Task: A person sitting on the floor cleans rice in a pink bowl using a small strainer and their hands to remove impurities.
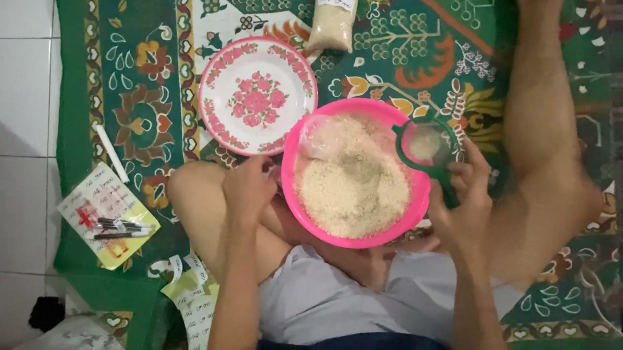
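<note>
Setting: a home interior, work done seated at floor level. Evidence: white tiled floor (6, 95) along the left of the frame; a green patterned rug (151, 61) spread over it, covering most of the view; a household floral plate (257, 95) and a pink plastic basin (359, 178) of grain at centre; bare legs folded on the rug.

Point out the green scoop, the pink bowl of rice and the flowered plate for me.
Small green plastic sieve scoop (425, 143), head view: on its mesh cup holding grains.
Round pink plastic bowl (309, 215), head view: on its lower-left rim.
Round white plate with pink flowers (256, 96), head view: on its centre flower.
</note>
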